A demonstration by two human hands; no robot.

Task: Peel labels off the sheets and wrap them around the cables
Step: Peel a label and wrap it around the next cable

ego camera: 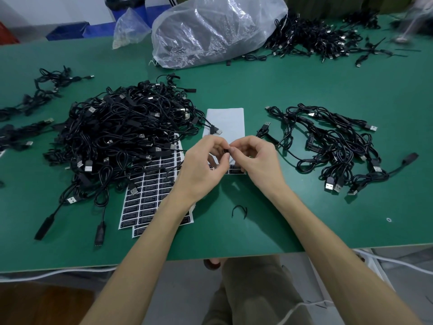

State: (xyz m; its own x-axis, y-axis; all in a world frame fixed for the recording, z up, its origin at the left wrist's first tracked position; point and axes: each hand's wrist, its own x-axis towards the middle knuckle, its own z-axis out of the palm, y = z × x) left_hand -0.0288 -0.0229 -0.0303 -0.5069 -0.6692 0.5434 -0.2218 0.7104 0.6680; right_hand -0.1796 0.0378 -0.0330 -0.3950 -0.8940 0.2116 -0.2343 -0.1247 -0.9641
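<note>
Both hands, left hand (pixel 206 160) and right hand (pixel 255 158), pinch a label (pixel 225 150) over the nearly stripped sheet (pixel 225 123); big cable pile (pixel 121 132) looks unlabelled, smaller pile (pixel 332 146) probably done.

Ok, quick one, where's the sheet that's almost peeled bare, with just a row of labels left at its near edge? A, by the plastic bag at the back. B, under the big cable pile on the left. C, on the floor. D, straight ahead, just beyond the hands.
D: the mostly white sheet lies flat on the table directly past the left hand and right hand, its last labels showing under them.
</note>
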